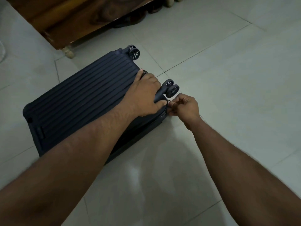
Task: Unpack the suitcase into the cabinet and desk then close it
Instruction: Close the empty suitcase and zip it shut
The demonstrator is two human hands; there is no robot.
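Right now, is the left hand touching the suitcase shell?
Touching. The head view shows the left hand lying on the ribbed suitcase lid by the wheel bracket, no gap visible. The right hand pinches the zipper pull.

Matt ribbed suitcase (84,98), glossy tiled floor (211,79)

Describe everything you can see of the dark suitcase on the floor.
The suitcase is dark navy with a ribbed, hard-looking shell, lying flat and closed on the pale tiled floor beside a wooden cabinet. Black spinner wheels stick out at its far end. The left hand presses on its lid near a wheel; the right hand pinches the zipper pull at its corner.
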